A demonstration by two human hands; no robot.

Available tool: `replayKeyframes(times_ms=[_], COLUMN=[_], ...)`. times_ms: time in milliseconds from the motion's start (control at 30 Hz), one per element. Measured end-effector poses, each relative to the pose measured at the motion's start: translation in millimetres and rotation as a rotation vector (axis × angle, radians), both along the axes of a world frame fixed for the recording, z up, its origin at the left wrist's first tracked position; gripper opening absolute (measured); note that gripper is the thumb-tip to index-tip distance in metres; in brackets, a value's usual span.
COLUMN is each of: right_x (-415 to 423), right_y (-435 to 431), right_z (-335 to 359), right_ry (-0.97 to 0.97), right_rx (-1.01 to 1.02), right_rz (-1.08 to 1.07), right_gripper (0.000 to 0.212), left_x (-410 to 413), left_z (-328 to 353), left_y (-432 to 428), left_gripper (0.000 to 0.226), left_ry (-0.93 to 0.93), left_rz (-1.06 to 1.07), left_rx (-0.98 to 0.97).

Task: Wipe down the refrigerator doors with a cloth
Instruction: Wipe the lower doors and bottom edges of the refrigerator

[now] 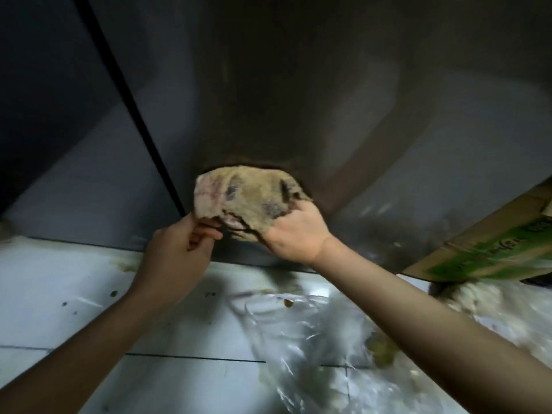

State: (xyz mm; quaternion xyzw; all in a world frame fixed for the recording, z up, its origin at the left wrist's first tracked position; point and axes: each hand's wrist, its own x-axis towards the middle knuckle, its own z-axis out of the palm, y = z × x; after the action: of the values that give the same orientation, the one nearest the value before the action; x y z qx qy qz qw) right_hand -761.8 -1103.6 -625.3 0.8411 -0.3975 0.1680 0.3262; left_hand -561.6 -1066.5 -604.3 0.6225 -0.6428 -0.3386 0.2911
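Cloth [248, 198]: beige, soiled with dark stains, bunched. It is held before the lower part of the right refrigerator door [298, 85], just above that door's bottom edge and just right of the black gap [125, 94] between the two doors. Whether it is pressed to the surface cannot be told.

Right hand [294, 234]: the cloth's lower right portion is gripped by curled fingers.

Left hand [176, 249]: the cloth's lower left edge is pinched between thumb and fingers.

Left refrigerator door [44, 130]: grey, seen beyond the gap.

Floor [59, 294]: pale tiles, spotted with stains near the doors' base.

Plastic bag [298, 339]: clear, crumpled, laid on the floor beneath the right forearm.

Cardboard box [493, 243]: brown with green print, placed at the floor's right edge, close against the right door.
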Motion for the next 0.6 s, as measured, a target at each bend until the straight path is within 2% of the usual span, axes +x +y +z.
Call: replayKeyframes(times_ms=[33, 100, 267, 333, 400, 467, 533, 600], right_x=[14.0, 30.5, 26.7, 4.5, -26.3, -68.3, -115.1, -153.0], right_y=[-0.4, -3.9, -5.4, 3.8, 18.6, 36.5, 52.5, 61.9], right_z=[0.4, -8.1, -17.6, -9.3, 10.1, 27.7, 40.8, 41.3], right_ry=[0.032, 0.092, 0.226, 0.251, 0.17, 0.081, 0.005, -0.055], right_rx=[0.093, 0.183, 0.331, 0.301, 0.245, 0.161, 0.075, 0.029], right_rz=[0.001, 0.025, 0.056, 0.118, 0.137, 0.114, 0.041, -0.084], right_gripper=[0.06, 0.061, 0.042, 0.032, 0.03, 0.034, 0.042, 0.039], left_x=[6.5, 15.4, 3.2, -7.3, -17.7, -27.5, -38.6, -48.1], left_z=[-1.0, -2.9, -2.6, 2.9, 10.2, 17.0, 20.6, 20.1], left_y=[-1.1, -2.4, -2.3, -2.4, -1.5, 2.8, 7.0, 10.2], left_gripper=[0.014, 0.018, 0.027, 0.032, 0.034, 0.024, 0.02, 0.024], left_ry=[-0.035, -0.107, -0.233, -0.22, -0.181, -0.107, -0.052, -0.01], left_rz=[0.041, 0.109, 0.133, 0.097, 0.057, 0.005, -0.051, -0.088], left_rx=[-0.001, 0.04, 0.143, 0.104, 0.06, 0.024, -0.004, -0.026])
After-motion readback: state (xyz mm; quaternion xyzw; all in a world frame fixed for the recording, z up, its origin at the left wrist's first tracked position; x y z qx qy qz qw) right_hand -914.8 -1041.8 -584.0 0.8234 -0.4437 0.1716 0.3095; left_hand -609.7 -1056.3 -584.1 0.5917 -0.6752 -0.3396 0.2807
